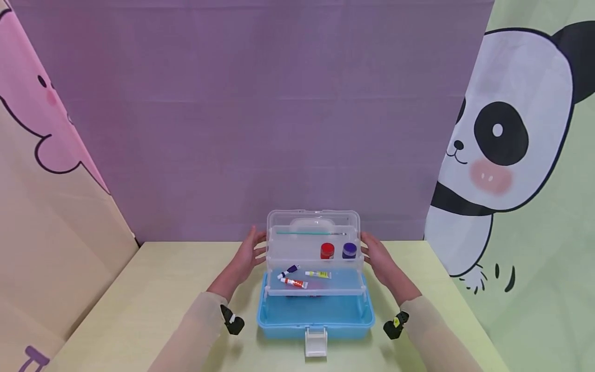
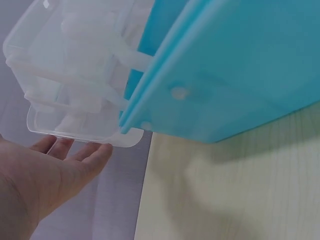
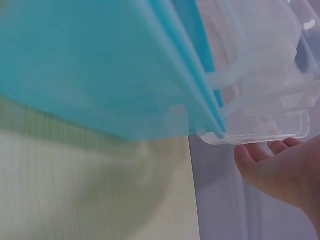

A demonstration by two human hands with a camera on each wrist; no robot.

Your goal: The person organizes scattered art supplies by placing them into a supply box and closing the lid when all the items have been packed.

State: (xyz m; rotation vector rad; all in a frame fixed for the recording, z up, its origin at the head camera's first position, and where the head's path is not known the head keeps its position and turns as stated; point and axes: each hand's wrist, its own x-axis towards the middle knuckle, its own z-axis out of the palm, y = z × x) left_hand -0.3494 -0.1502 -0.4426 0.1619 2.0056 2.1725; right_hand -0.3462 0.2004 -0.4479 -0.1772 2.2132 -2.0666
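Observation:
A storage box with a light blue base (image 1: 316, 330) stands on the table with its clear lid (image 1: 313, 213) raised and its trays (image 1: 274, 289) fanned out. My left hand (image 1: 246, 257) is at the lid's left side; in the left wrist view its fingers (image 2: 97, 155) reach the lid's edge, some tips hidden behind it. On the opposite side, my right hand (image 1: 378, 257) has its fingers (image 3: 245, 155) at the lid's edge. The upper tray holds a teal brush (image 1: 311, 233), a red-capped jar (image 1: 327, 251) and a purple one (image 1: 349, 251). Small paint tubes (image 1: 294, 283) lie in the lower tray.
A white latch (image 1: 316, 343) hangs down at the box's front. The pale wooden table (image 1: 176, 294) ends at a purple cloth backdrop (image 1: 279, 119). Printed side curtains, one with a panda (image 1: 534, 77), flank the table.

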